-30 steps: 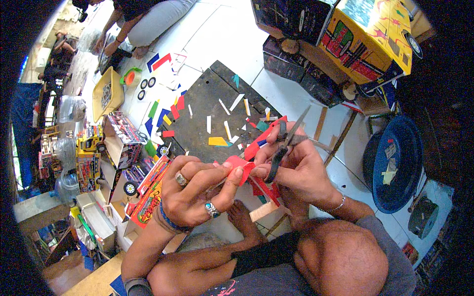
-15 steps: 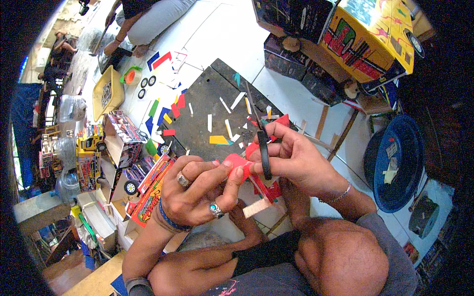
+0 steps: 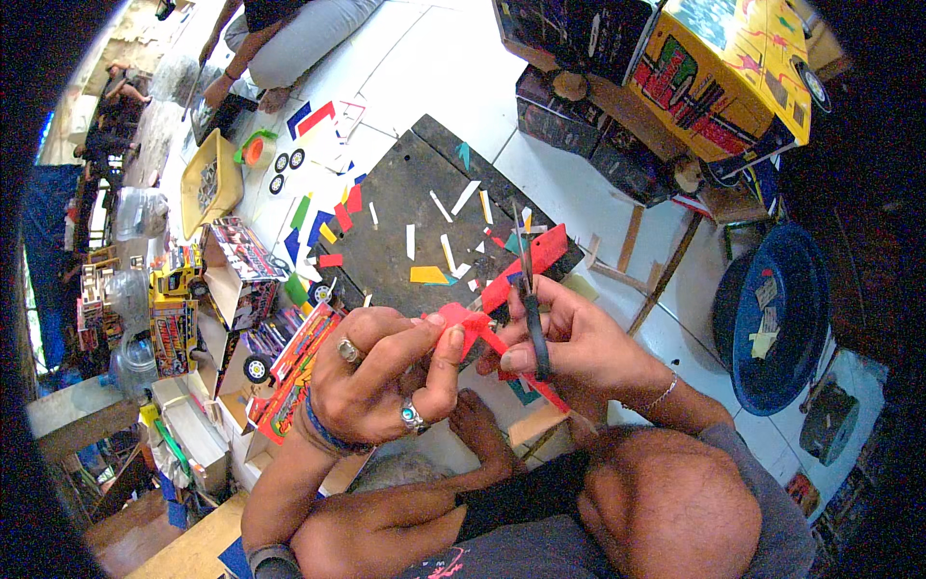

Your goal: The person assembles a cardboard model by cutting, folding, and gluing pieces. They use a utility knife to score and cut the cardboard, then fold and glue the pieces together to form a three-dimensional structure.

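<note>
Between the thumb and fingers of my left hand (image 3: 391,372) is a small red sheet piece (image 3: 461,323). My right hand (image 3: 574,333) has its fingers around the black handles of a pair of scissors (image 3: 536,333), whose blades point away from me. A narrow red tail of the piece reaches toward my right fingertips; whether they touch it I cannot tell. Just beyond my hands, a longer red strip (image 3: 540,253) lies across the right part of a dark board (image 3: 381,261). Below my right hand, a red edge and a pale wooden strip (image 3: 537,425) partly show.
Scattered white, yellow and red scraps lie on the board, including a yellow one (image 3: 427,275). A blue basin (image 3: 776,323) stands at right. Toy trucks, one yellow (image 3: 714,87), and a yellow tub (image 3: 212,183) surround the area. Another person (image 3: 289,53) sits at far left.
My right hand and the scissors have moved slightly right, away from the red piece, and the blades have swung rightward. More of the red strip on the board now shows.
</note>
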Action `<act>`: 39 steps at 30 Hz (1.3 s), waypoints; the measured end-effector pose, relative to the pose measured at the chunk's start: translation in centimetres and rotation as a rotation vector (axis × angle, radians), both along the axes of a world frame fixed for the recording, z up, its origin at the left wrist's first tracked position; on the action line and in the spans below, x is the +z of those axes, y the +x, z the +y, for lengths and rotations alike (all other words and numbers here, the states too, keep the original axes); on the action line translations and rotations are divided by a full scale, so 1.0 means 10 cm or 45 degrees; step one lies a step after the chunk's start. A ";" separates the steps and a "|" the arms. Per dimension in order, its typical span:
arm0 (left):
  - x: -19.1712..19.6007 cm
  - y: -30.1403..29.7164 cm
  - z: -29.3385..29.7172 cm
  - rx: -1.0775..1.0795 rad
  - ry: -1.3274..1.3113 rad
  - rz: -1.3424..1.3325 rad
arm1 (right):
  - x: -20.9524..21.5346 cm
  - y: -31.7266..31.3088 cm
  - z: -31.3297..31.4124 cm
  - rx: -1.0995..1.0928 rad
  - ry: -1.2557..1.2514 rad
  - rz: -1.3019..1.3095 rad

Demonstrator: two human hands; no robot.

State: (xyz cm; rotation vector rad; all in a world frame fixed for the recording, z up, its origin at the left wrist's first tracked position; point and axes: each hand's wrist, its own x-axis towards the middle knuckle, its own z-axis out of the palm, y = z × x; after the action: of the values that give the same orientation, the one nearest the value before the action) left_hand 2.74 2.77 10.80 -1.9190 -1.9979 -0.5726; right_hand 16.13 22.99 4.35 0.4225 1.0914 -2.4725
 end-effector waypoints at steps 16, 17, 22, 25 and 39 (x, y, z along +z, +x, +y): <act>0.06 0.01 -0.05 0.061 -0.079 -0.207 | -0.01 0.00 -0.05 -0.059 -0.007 0.068; 0.07 0.01 -0.05 0.050 -0.096 -0.205 | -0.02 0.01 -0.05 -0.048 -0.008 0.051; 0.09 0.04 -0.06 0.106 -0.117 -0.232 | 0.00 0.00 -0.07 -0.057 -0.019 0.080; 0.08 0.01 -0.07 0.076 -0.109 -0.179 | 0.02 0.00 -0.07 -0.089 -0.036 0.119; 0.05 0.01 -0.07 0.039 -0.051 -0.226 | -0.01 0.01 -0.09 -0.088 0.006 0.135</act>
State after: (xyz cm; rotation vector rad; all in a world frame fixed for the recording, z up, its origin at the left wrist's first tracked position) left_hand 2.86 2.04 11.35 -1.9165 -2.1582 -0.7227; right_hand 16.20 22.04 4.29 0.3392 1.1420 -2.5796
